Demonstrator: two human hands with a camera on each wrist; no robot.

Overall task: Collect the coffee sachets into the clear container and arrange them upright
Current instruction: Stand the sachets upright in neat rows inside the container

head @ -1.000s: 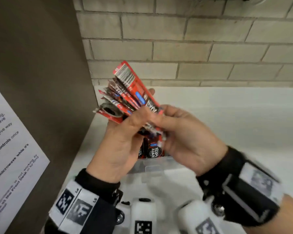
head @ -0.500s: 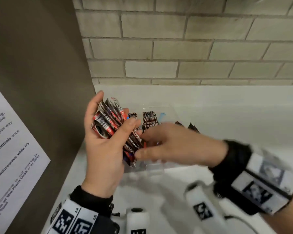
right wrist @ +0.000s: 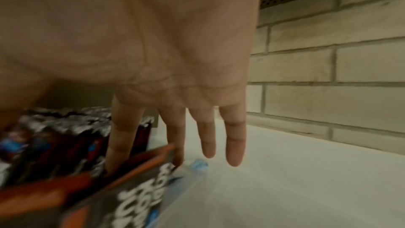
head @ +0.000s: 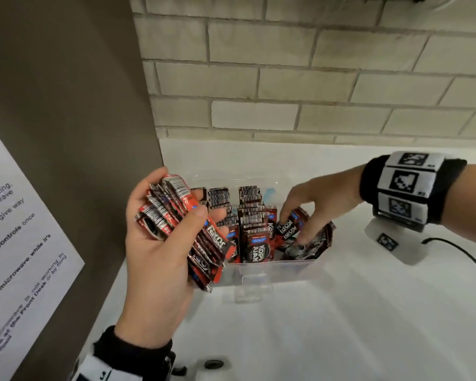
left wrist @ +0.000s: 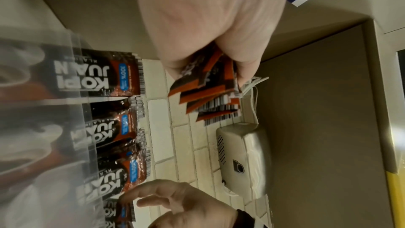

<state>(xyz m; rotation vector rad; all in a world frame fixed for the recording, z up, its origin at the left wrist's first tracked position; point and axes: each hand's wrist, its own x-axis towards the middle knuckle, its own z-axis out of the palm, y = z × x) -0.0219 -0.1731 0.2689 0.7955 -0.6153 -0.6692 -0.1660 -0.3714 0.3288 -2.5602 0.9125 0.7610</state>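
Left hand is gripping a fanned stack of red-and-black foil coffee sachets, thumb pressing across the front and fingers curling behind, just left of the clear plastic container on the white counter. Right hand, which a second ago was meeting the left at the stack above the container, is now reaching down into the container's right end with fingers extended; the index and middle fingertips are touching a loose tilted sachet there, and no closed pinch is visible. Judgement: a sachet has probably just been transferred from the stack into the container and is now being nudged upright, so the task is mid-way, with the left-hand stack still to be loaded. Stack in the left hand has dropped from raised against the beige brick wall to rim level. Held sachets: long axes are running diagonally, barcode ends pointing far-left and upward, printed ends near-right and down. Packed sachets in the container's left and middle are standing with long axes vertical, barcode edges up. Sachets at the right end are leaning, long axes tilting toward the right wall; these need straightening. Grey-brown cabinet panel is bounding the scene on the left.
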